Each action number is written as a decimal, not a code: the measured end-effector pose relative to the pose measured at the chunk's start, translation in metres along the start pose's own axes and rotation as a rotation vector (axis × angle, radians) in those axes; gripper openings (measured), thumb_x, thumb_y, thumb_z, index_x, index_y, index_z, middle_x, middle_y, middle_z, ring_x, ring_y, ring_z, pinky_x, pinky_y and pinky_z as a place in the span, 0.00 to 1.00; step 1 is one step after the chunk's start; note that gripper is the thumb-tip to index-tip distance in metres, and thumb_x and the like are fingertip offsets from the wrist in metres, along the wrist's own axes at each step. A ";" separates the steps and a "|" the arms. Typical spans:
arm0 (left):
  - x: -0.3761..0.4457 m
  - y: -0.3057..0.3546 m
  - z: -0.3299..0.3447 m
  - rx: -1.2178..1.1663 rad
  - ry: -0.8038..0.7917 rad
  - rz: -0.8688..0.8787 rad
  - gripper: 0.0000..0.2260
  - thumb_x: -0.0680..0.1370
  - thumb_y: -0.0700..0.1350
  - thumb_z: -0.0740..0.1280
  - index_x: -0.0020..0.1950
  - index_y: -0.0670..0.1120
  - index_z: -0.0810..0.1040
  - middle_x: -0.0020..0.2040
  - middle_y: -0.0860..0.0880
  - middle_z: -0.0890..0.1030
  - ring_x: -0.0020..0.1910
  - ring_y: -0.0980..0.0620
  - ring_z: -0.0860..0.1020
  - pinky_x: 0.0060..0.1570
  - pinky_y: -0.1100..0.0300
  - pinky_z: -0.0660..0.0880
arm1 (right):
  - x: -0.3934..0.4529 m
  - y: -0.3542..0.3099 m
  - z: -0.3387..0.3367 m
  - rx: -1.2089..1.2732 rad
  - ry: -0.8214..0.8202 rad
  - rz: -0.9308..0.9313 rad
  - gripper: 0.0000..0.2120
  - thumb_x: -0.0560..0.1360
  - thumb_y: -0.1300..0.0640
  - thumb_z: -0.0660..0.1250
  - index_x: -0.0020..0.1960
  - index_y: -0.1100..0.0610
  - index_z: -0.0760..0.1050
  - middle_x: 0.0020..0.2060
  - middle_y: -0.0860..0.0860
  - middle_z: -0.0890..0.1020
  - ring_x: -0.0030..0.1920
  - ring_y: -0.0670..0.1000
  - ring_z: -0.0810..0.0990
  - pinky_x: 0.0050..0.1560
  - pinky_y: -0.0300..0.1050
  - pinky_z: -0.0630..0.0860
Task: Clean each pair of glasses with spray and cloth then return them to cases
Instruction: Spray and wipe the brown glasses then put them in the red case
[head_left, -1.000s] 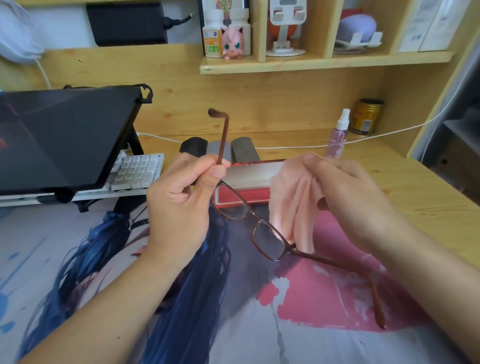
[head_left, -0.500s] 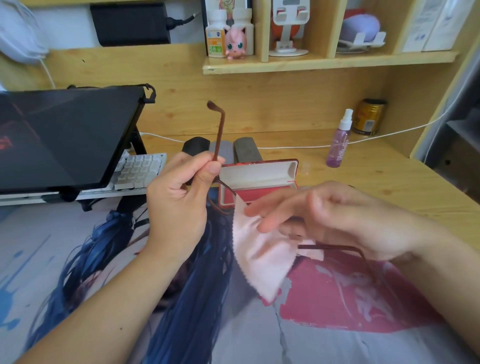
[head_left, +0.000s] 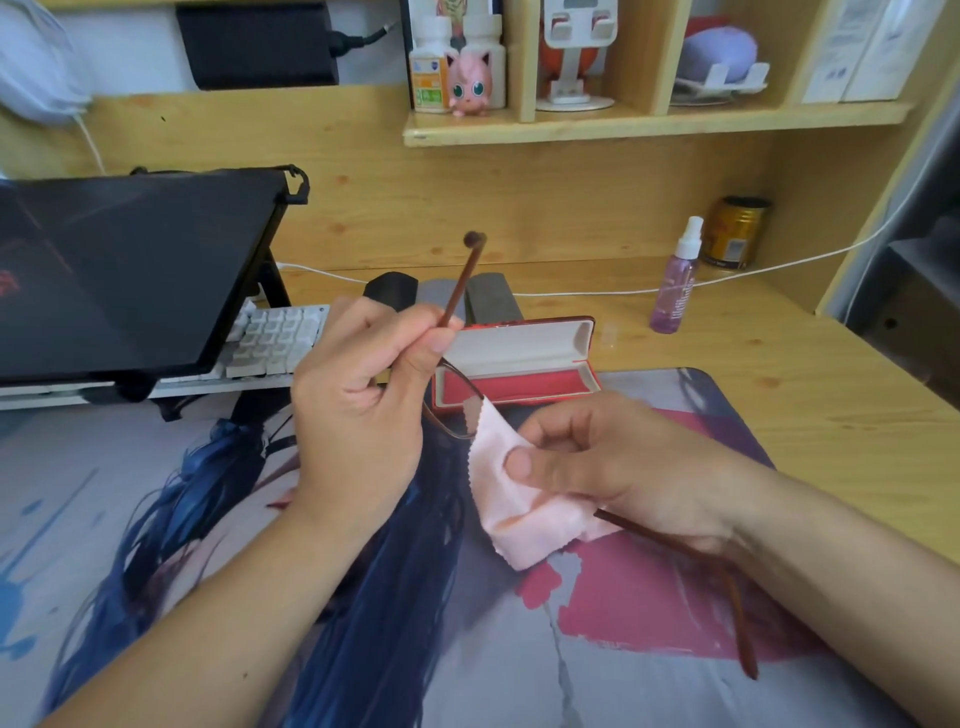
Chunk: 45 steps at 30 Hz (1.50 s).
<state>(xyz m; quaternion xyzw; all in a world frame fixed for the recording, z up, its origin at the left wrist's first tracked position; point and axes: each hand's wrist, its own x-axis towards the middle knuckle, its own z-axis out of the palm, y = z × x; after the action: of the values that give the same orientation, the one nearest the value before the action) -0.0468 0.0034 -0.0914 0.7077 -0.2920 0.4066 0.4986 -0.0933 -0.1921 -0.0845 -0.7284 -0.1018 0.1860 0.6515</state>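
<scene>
The left hand (head_left: 358, 415) pinches a temple of the brown glasses (head_left: 457, 291). The right hand (head_left: 613, 462) fingers hold a pink cloth (head_left: 514, 514) over one lens

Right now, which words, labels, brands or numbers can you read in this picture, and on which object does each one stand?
No text is legible.
White bottle: coloured label, print blurred.
Gold can: label too small to read.
Spray bottle: faint print, unreadable.
White boxes: print too blurred.
</scene>
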 end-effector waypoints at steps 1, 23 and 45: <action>0.000 0.000 0.000 -0.010 0.001 -0.018 0.05 0.81 0.39 0.68 0.53 0.48 0.81 0.38 0.42 0.77 0.42 0.41 0.76 0.47 0.60 0.71 | 0.000 -0.001 -0.002 0.005 -0.042 0.018 0.02 0.75 0.60 0.74 0.44 0.59 0.82 0.38 0.59 0.82 0.34 0.54 0.78 0.34 0.45 0.72; 0.001 -0.009 0.002 -0.106 -0.023 -0.223 0.06 0.81 0.41 0.69 0.53 0.51 0.82 0.41 0.40 0.79 0.44 0.44 0.78 0.48 0.60 0.75 | 0.001 -0.003 -0.001 0.180 -0.123 0.105 0.04 0.77 0.66 0.68 0.51 0.62 0.80 0.38 0.57 0.82 0.33 0.51 0.81 0.31 0.42 0.75; -0.008 -0.007 0.015 -0.232 -0.139 -0.293 0.06 0.80 0.43 0.70 0.52 0.54 0.83 0.40 0.51 0.79 0.45 0.53 0.80 0.46 0.59 0.76 | 0.001 -0.008 0.007 0.159 0.046 0.074 0.12 0.74 0.70 0.71 0.55 0.59 0.79 0.38 0.53 0.84 0.37 0.50 0.82 0.37 0.40 0.77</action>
<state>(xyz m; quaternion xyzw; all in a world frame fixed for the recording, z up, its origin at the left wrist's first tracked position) -0.0407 -0.0088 -0.1038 0.7067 -0.2648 0.2434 0.6092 -0.0948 -0.1844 -0.0774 -0.6819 -0.0446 0.2005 0.7021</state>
